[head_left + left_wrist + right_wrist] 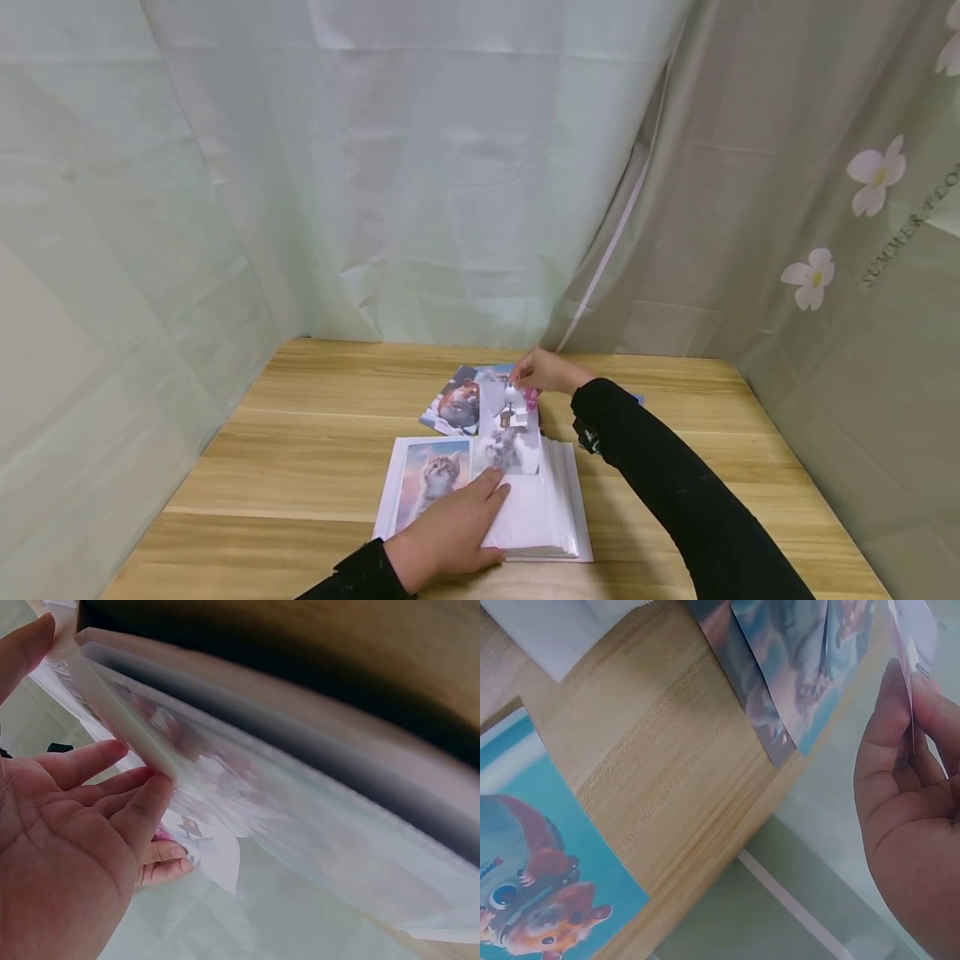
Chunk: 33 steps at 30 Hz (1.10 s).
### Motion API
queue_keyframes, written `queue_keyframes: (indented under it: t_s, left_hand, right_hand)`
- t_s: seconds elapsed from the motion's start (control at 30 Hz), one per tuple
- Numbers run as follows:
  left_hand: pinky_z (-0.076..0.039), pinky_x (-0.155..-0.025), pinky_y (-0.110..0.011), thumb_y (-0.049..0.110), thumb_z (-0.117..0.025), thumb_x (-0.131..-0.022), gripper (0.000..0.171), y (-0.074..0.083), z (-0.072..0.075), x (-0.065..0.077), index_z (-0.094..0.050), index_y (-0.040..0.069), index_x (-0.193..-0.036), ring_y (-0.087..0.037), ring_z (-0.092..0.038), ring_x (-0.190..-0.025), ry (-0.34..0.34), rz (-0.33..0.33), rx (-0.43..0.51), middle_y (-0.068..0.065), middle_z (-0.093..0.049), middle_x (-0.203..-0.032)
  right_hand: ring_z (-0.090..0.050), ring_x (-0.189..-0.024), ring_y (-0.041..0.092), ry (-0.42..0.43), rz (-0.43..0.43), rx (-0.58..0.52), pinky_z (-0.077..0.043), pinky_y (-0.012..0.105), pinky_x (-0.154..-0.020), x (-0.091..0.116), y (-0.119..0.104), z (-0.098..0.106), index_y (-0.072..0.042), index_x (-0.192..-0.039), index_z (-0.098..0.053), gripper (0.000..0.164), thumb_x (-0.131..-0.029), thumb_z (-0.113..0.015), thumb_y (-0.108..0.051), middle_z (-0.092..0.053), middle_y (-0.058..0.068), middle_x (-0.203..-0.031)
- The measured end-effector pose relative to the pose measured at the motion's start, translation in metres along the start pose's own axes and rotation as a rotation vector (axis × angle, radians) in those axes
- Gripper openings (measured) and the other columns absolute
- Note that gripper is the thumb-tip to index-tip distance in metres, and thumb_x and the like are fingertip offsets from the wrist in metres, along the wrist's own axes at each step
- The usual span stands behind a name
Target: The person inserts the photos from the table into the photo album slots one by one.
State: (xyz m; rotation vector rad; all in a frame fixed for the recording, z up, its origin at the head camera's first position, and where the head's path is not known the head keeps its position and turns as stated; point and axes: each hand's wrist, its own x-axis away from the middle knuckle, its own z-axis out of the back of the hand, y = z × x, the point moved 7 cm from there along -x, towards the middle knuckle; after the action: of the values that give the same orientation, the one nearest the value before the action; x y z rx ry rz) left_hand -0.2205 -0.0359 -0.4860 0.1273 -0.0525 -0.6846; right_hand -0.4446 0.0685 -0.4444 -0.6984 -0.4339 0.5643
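Note:
An open white photo album [583, 542] lies near the front of the table. A kitten photo [435, 475] shows on its left page. My right hand [551, 372] pinches the top of a pale cat photo [491, 417] between thumb and fingers; its lower end lies at the upper part of the right page's clear pocket. My left hand [453, 529] rests across the album with its fingers on the right page. In the left wrist view, those fingers [154, 806] touch the clear sleeve [247, 787] near its edge. Whether the photo's bottom is inside the pocket, I cannot tell.
Loose overlapping photos [453, 404] lie behind the album. Another photo with a teal background and an orange animal [547, 915] lies to the right, mostly hidden by the right arm in the head view. Curtains [465, 208] hang around the wooden table [300, 458].

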Motion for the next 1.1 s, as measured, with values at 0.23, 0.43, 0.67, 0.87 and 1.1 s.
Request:
queue_keyframes:
  t_s: [0.23,0.43,0.67,0.87,1.1]
  left_hand:
    - [-0.041,-0.111,-0.032,0.051,-0.073,-0.086,0.083,0.001,0.000,0.000,-0.047,0.000,-0.146,-0.024,-0.040,-0.142,0.012,-0.013,-0.002,-0.017,-0.039,-0.156]
    - [-0.039,-0.112,-0.033,0.051,-0.073,-0.087,0.085,0.001,0.000,0.000,-0.045,-0.001,-0.147,-0.025,-0.038,-0.143,0.003,-0.013,0.000,-0.017,-0.038,-0.156]
    - [-0.040,-0.111,-0.034,0.050,-0.074,-0.086,0.084,0.001,0.000,0.000,-0.046,-0.001,-0.147,-0.025,-0.038,-0.143,0.000,-0.006,0.005,-0.017,-0.039,-0.155]
    - [-0.040,-0.111,-0.034,0.050,-0.074,-0.086,0.083,0.001,-0.001,0.000,-0.047,0.000,-0.146,-0.026,-0.039,-0.143,0.006,-0.005,0.006,-0.017,-0.039,-0.155]
    - [-0.040,-0.111,-0.033,0.050,-0.074,-0.086,0.083,0.001,-0.001,-0.001,-0.047,0.001,-0.146,-0.024,-0.038,-0.143,0.000,-0.002,0.010,-0.016,-0.038,-0.156]
  right_hand:
    - [-0.055,-0.065,0.008,-0.013,0.022,0.029,-0.053,0.027,-0.064,0.002,-0.001,-0.007,0.001,-0.099,-0.076,0.010,-0.092,-0.070,-0.001,-0.072,0.003,-0.089]
    - [-0.052,-0.063,0.007,-0.044,0.073,0.015,-0.045,0.018,-0.055,0.003,-0.002,-0.015,0.005,-0.097,-0.075,0.009,-0.090,-0.069,0.003,-0.074,0.007,-0.089]
    - [-0.051,-0.063,0.005,-0.089,0.042,0.022,-0.044,0.019,-0.057,0.006,0.000,-0.022,0.003,-0.094,-0.073,0.006,-0.091,-0.068,0.004,-0.070,0.002,-0.082]
    - [-0.054,-0.065,0.006,-0.101,0.035,0.035,-0.046,0.018,-0.058,0.008,0.003,-0.027,0.000,-0.094,-0.074,0.007,-0.093,-0.067,0.002,-0.071,0.001,-0.086]
    - [-0.054,-0.065,0.008,-0.122,0.008,0.004,-0.049,0.022,-0.059,0.014,0.002,-0.030,0.000,-0.098,-0.074,0.009,-0.093,-0.067,0.000,-0.071,0.001,-0.087]
